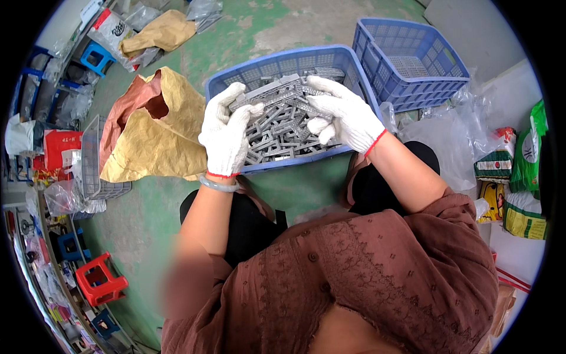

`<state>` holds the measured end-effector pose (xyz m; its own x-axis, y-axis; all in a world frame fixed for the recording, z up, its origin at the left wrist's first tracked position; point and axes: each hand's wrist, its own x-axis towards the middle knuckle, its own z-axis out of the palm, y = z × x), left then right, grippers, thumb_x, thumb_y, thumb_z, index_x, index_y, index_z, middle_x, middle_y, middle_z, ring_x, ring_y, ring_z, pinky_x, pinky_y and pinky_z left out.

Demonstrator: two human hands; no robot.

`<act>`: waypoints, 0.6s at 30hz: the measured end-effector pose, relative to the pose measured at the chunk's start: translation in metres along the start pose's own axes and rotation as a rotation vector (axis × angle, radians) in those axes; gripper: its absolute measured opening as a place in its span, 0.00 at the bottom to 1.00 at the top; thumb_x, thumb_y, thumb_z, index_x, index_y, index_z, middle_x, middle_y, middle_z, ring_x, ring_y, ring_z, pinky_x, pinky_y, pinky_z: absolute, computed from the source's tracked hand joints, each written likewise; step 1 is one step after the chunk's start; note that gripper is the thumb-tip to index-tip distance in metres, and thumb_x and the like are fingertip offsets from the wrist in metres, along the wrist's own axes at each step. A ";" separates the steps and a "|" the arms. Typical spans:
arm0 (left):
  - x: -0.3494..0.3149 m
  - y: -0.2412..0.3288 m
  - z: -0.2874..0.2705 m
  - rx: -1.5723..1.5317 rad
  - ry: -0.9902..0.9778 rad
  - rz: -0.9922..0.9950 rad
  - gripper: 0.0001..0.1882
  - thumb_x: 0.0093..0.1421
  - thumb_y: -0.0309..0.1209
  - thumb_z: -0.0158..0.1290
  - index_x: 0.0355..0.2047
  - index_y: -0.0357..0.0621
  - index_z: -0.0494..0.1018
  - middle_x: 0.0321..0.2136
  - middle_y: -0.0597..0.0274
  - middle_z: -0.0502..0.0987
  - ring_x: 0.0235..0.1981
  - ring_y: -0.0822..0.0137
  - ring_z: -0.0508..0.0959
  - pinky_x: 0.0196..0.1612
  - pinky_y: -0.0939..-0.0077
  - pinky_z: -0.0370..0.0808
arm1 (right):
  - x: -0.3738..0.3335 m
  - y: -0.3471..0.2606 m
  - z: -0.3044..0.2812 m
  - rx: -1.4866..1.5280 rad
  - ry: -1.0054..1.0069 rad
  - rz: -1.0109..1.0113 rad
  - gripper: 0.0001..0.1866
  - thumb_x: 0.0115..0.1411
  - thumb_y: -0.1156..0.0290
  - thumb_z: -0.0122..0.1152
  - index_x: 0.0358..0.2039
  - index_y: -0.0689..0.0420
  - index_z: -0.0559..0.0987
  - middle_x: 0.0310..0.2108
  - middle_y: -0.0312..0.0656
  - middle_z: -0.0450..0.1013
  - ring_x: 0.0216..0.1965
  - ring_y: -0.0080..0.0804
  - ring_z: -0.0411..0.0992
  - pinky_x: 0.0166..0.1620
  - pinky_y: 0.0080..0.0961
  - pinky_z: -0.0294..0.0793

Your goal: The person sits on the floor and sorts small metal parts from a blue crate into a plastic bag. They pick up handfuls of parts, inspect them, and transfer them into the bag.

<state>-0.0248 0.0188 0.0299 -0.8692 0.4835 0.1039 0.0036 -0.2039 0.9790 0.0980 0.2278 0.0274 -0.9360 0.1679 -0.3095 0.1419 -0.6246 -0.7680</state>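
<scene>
left hand [226, 135] pinches gray metal bar [276, 92] over blue crate [265, 63] — right hand [349, 115] at bar's other end, grip unclear. loose metal parts [284, 131] inside crate.

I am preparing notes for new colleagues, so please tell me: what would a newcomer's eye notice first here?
Likely the white-gloved left grip and right grip near the middle, with a long grey piece between them. Just below is a blue basket holding many small grey parts. Next, perhaps, the crumpled yellow-brown sack left of it and the red stool at lower left.
</scene>
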 end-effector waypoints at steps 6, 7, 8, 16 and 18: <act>-0.012 -0.007 0.016 -0.001 -0.098 0.191 0.22 0.62 0.13 0.47 0.58 0.30 0.65 0.47 0.46 0.77 0.47 0.59 0.81 0.52 0.67 0.79 | -0.002 0.001 0.014 0.094 -0.062 0.014 0.23 0.67 0.77 0.49 0.62 0.58 0.65 0.44 0.48 0.73 0.27 0.34 0.75 0.25 0.31 0.82; -0.012 -0.008 0.016 -0.012 -0.105 0.214 0.22 0.63 0.13 0.48 0.58 0.30 0.66 0.48 0.44 0.77 0.47 0.59 0.80 0.52 0.67 0.79 | -0.004 -0.002 0.016 0.086 -0.067 0.017 0.22 0.67 0.79 0.47 0.61 0.59 0.66 0.43 0.48 0.74 0.28 0.33 0.75 0.25 0.31 0.82; -0.011 -0.009 0.015 -0.024 -0.109 0.214 0.22 0.62 0.13 0.48 0.58 0.30 0.66 0.48 0.44 0.77 0.46 0.59 0.80 0.52 0.67 0.79 | -0.007 -0.004 0.018 0.080 -0.051 0.004 0.22 0.67 0.78 0.47 0.61 0.59 0.67 0.43 0.48 0.74 0.28 0.33 0.75 0.25 0.31 0.82; -0.009 -0.006 0.019 -0.074 -0.135 0.204 0.31 0.60 0.09 0.48 0.65 0.31 0.58 0.50 0.42 0.74 0.46 0.57 0.79 0.49 0.66 0.80 | -0.009 -0.003 0.012 0.008 -0.007 -0.087 0.21 0.68 0.75 0.53 0.61 0.60 0.69 0.45 0.47 0.74 0.29 0.33 0.77 0.26 0.29 0.81; -0.007 -0.009 0.014 -0.077 -0.168 0.166 0.34 0.60 0.14 0.52 0.67 0.35 0.56 0.55 0.41 0.71 0.51 0.54 0.78 0.53 0.64 0.79 | -0.008 -0.003 0.011 0.008 -0.004 -0.088 0.21 0.68 0.75 0.54 0.61 0.60 0.69 0.45 0.47 0.74 0.30 0.33 0.77 0.26 0.29 0.81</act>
<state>-0.0119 0.0285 0.0229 -0.7651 0.5716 0.2964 0.0963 -0.3536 0.9304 0.1018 0.2200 0.0381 -0.9458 0.2199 -0.2388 0.0564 -0.6133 -0.7878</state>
